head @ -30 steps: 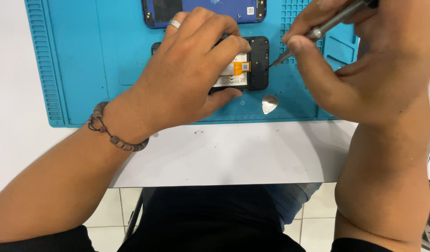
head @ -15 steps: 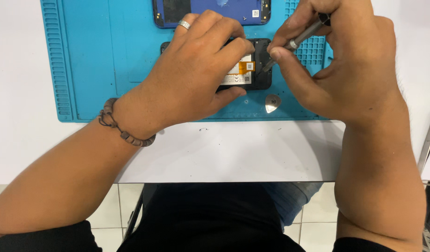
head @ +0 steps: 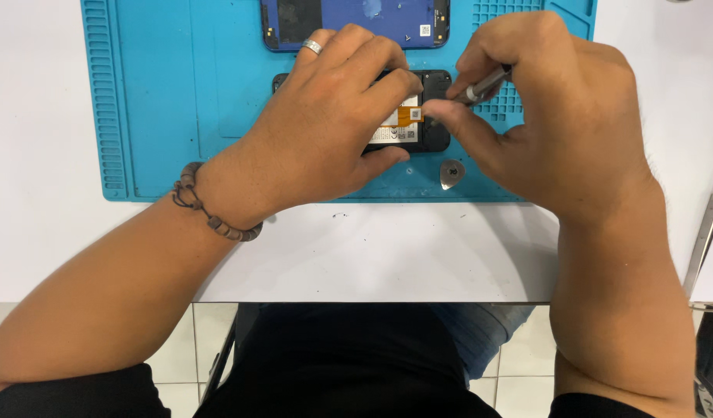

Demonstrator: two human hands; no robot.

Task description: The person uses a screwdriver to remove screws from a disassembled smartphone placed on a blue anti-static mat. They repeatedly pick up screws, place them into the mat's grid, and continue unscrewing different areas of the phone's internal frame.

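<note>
Both hands are held over the opened phone (head: 432, 116), which lies black and back-up on the blue work mat (head: 170, 116), near its front edge. L hand (head: 333, 124) is spread flat on the phone w/ fingers curled over the top edge, pinning it; a silver ring (head: 313, 47) is worn on 1 finger and a bead bracelet (head: 209, 213) at the wrist. R hand (head: 558, 116) is closed in a pinch on a slim metal screwdriver (head: 484, 83), tip aimed at the phone's right end beside the orange flex strip (head: 408, 114); exact contact pt is hidden by the fingers. For this step, judged from the pose: the tool should be kept upright on the screw, pressure kept light, the phone held dead still by the L hand, and the flex strip avoided. Count: 2 hands, 1 screwdriver, 1 opened phone, 1 blue back cover (head: 356, 19) at the mat's far edge, 1 grey pick (head: 451, 173) just in front of the phone, 1 mat, 1 white table (head: 39, 232). Loose screws can't be made out.
</note>
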